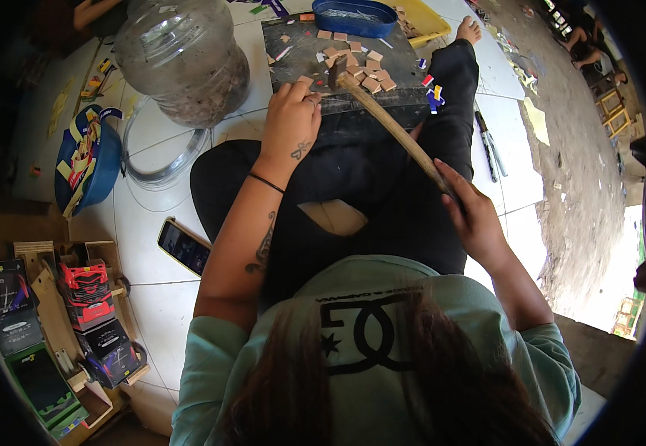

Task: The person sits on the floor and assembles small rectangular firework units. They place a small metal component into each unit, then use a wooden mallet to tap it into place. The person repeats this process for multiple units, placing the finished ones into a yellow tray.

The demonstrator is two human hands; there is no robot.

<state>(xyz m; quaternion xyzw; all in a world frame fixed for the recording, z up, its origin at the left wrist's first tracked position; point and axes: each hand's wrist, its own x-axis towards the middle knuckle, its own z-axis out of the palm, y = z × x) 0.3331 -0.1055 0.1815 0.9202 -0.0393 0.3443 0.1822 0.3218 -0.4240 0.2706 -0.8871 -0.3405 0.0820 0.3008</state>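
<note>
hammer [393, 128]: slants from the right hand [470, 215] to the dark board [285, 52], its head near the board's near edge, just beside the tan blocks [371, 84]; whether it touches cannot be told.
right grip: fingers closed round the end of the wooden handle.
left hand [291, 119]: fingers bent and close together, tips at a small tan block [305, 79] by the board's near left corner; whether they pinch it cannot be told.
blocks: loose cluster right of the board's middle, some toward its far edge.
blue tray [354, 31]: at the board's far edge.
yellow tray [436, 30]: by the far right corner.
</note>
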